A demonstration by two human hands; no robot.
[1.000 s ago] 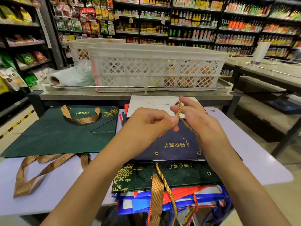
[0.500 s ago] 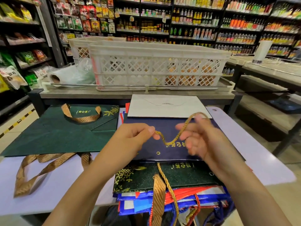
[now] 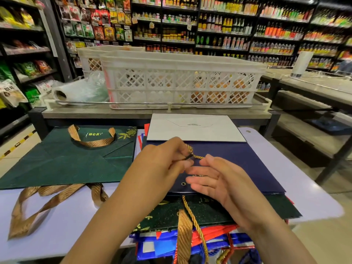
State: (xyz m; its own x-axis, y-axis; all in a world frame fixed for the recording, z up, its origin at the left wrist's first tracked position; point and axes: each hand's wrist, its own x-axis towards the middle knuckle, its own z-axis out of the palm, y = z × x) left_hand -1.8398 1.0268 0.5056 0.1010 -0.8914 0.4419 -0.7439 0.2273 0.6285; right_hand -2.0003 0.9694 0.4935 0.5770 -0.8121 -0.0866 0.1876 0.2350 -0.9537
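Shop tabletop [image 3: 72, 229] w/ gift bags stacked at 6 o'clock. Navy bag [image 3: 247, 164] is pressed flat by right hand [image 3: 219, 180], grip released, prob. to leave eyelet [image 3: 183, 183] exposed. Gold cord [image 3: 196, 156] tip is pinched in left hand [image 3: 163, 162] grip, approx. 12 o'clock of eyelet, likely for threading. White crate [image 3: 181, 82] is seen beyond.

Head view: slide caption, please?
Left hand pinches a gold twisted cord above a flat navy paper bag; right hand open.

Left hand [image 3: 162, 162] pinches with curled fingers [image 3: 183, 164]; right hand [image 3: 219, 180] lies open beside it, fingers straight.
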